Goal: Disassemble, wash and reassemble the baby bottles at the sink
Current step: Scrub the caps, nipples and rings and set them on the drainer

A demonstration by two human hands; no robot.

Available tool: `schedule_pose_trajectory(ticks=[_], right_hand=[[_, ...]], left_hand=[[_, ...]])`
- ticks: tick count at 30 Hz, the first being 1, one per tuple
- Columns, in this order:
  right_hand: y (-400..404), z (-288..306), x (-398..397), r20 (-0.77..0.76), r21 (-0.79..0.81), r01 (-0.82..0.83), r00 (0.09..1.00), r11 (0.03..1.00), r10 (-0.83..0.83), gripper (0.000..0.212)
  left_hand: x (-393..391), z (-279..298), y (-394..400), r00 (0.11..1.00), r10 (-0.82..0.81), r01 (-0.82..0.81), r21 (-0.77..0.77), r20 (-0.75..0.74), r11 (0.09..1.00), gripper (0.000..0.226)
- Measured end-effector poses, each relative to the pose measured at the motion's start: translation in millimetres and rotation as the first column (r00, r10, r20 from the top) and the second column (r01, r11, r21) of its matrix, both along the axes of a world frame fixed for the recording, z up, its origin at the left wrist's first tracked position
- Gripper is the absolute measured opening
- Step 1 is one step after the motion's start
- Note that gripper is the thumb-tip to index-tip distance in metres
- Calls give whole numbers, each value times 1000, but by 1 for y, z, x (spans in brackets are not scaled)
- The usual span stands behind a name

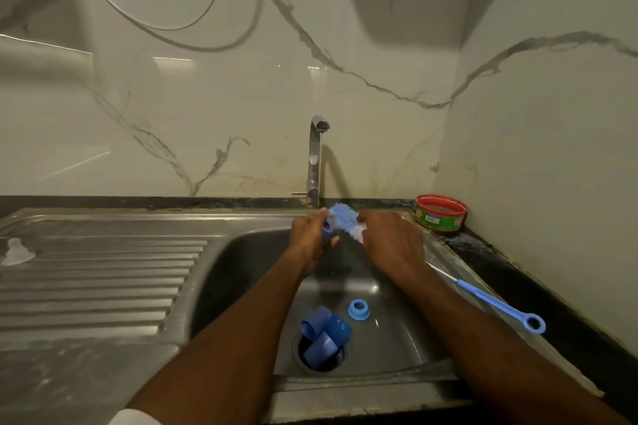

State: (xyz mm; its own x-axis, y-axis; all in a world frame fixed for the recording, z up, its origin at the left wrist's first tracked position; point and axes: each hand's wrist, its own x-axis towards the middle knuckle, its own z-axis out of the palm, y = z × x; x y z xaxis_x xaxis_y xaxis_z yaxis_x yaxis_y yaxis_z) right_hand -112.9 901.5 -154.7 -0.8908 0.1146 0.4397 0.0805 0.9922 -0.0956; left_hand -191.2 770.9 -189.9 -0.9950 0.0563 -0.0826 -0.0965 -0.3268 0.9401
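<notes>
Centrally in the head view, both hands meet over the sink basin (241, 259) below the tap (316, 162). The left hand (309, 238) curls round a small blue bottle part (327, 230), half hidden in its grip. The right hand (390, 241) grips the bottle brush (343, 219), whose pale blue bristle head lies between the two hands, touching the part. Lower centre, dark blue bottle pieces (322, 335) sit over the drain, a light blue ring (358, 310) just beside them. A clear teat (17, 252) rests on the drainboard at far left. A thin blue brush (500, 304) lies along the sink's right edge.
</notes>
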Motion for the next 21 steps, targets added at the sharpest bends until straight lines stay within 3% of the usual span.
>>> schedule_pose_trajectory(ticks=[2,5,10,13,17,21], right_hand=[[3,1,1,19,-33,15,1000,999,-14,37],[3,0,-1,95,-48,22,995,999,-17,48],[2,2,-3,121,-61,-3,993,998,11,51],[2,3,-2,100,-78,-20,995,997,27,46],[0,4,1,26,-46,-32,999,998,33,43],[0,6,2,16,-32,-96,995,995,97,49]], left_hand=[[-3,-8,-1,991,-19,-1,-149,-130,989,9],[-6,-14,-3,960,57,-162,-379,-274,911,21],[-10,-16,-7,884,121,-357,-487,-451,797,23],[-12,-18,-7,897,200,-376,-441,-394,815,29],[-16,-22,-8,958,140,-235,-400,-251,886,35],[-22,-18,-8,971,135,-210,-429,-198,879,44]])
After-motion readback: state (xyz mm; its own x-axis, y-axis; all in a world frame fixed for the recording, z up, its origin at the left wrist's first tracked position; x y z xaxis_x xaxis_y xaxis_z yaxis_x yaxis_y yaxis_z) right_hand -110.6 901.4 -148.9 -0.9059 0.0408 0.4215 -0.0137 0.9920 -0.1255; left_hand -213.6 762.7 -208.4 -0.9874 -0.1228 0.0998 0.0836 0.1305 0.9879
